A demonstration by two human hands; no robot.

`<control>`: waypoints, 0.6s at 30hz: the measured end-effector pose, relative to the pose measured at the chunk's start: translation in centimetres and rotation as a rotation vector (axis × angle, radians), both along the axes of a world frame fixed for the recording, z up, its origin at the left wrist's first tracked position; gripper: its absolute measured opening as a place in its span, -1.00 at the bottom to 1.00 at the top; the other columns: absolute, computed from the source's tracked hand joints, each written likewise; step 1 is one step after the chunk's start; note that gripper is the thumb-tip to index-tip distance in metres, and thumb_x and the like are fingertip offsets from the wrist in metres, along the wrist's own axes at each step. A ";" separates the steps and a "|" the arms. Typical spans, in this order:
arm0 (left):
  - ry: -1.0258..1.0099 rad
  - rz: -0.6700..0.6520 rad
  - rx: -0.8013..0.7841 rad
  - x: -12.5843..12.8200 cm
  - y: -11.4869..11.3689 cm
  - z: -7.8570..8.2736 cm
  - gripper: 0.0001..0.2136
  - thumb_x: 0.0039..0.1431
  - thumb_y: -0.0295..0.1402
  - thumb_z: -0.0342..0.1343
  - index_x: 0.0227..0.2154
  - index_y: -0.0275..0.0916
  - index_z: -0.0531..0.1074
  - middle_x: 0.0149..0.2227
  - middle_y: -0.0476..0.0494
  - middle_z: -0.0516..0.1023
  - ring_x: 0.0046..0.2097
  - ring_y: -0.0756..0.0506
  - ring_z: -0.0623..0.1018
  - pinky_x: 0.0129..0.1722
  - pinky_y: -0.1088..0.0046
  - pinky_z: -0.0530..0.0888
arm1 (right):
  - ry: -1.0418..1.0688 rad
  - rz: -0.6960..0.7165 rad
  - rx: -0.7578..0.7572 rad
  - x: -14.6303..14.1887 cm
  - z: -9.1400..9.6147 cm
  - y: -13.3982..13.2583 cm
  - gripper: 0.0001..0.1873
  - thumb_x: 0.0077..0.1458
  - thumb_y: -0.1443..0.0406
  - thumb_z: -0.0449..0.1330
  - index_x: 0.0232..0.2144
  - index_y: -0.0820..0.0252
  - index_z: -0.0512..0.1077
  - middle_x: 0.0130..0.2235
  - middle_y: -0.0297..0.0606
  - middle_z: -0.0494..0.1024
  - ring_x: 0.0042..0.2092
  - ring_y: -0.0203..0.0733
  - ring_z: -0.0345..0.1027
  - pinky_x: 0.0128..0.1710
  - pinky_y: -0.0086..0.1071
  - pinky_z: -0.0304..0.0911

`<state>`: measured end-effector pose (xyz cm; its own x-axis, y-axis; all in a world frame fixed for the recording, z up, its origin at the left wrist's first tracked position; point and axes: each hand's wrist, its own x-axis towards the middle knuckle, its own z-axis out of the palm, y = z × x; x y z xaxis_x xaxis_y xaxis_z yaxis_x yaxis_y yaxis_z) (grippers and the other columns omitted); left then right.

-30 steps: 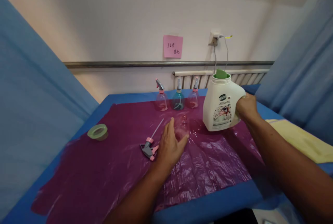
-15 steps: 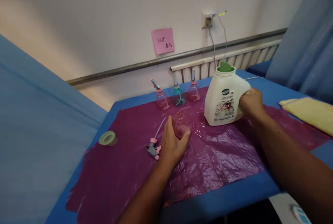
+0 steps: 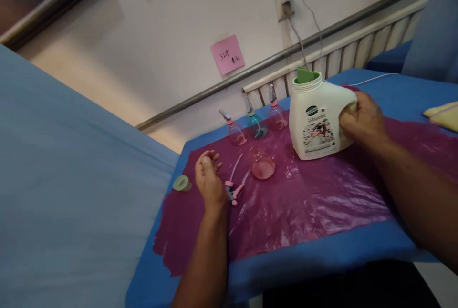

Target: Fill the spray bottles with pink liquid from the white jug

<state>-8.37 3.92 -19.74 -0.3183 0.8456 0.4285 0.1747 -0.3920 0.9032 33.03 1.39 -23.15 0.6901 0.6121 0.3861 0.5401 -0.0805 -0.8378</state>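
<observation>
My right hand grips the handle of a white detergent jug with an open green spout, standing upright on the purple plastic sheet. My left hand hovers palm down with fingers loosely spread, holding nothing, just left of a detached pink and grey spray head with its tube. A small open clear pink bottle stands between the spray head and the jug, apart from both hands.
Three small spray bottles line the table's far edge. A green cap lies left of my left hand. The blue table borders blue cloth panels on the left; a yellow cloth lies far right. A cable runs from a wall socket.
My left hand has let go of the small pink bottle and moved left toward the green cap. The right hand stays on the jug. The camera turned and tilted.
</observation>
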 end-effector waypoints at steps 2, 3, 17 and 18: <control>0.105 -0.005 -0.144 -2.1 0.5 0.4 -0.44 0.36 0.22 0.17 0.07 -0.18 0.51 0.12 -0.31 0.65 0.03 -0.18 0.71 -0.09 0.34 0.58 | -0.016 -0.007 0.015 0.1 -0.4 0.1 -0.73 0.18 0.34 0.31 -0.05 0.13 0.56 -0.20 -0.10 0.62 -0.26 -0.09 0.36 -0.11 -0.09 0.29; 0.224 -0.035 -0.208 -3.2 0.4 0.6 -0.45 0.30 0.22 0.22 0.03 -0.18 0.52 0.06 -0.28 0.66 0.00 -0.19 0.71 -0.09 0.31 0.59 | -0.015 -0.003 0.031 0.1 -0.5 0.1 -0.73 0.16 0.33 0.31 -0.06 0.12 0.55 -0.20 -0.10 0.62 -0.25 -0.07 0.38 -0.10 -0.08 0.30; 1.109 -0.164 -0.334 -6.4 -7.5 -1.7 -0.50 0.30 -0.23 0.28 0.28 -0.16 0.50 0.19 -0.32 0.67 0.23 -0.38 0.66 0.29 -0.06 0.53 | -0.421 0.124 0.578 2.7 -2.5 1.3 0.04 -0.06 0.29 0.18 0.51 0.04 0.13 0.36 0.09 0.47 0.30 0.15 0.49 0.32 0.18 0.41; 1.083 -0.140 -0.329 -6.3 -7.5 -1.8 -0.50 0.29 -0.24 0.27 0.27 -0.16 0.51 0.19 -0.31 0.67 0.23 -0.37 0.66 0.29 -0.06 0.53 | -0.469 0.105 0.613 2.8 -2.3 1.1 0.05 -0.05 0.27 0.18 0.53 0.03 0.13 0.37 0.07 0.46 0.31 0.18 0.48 0.32 0.22 0.41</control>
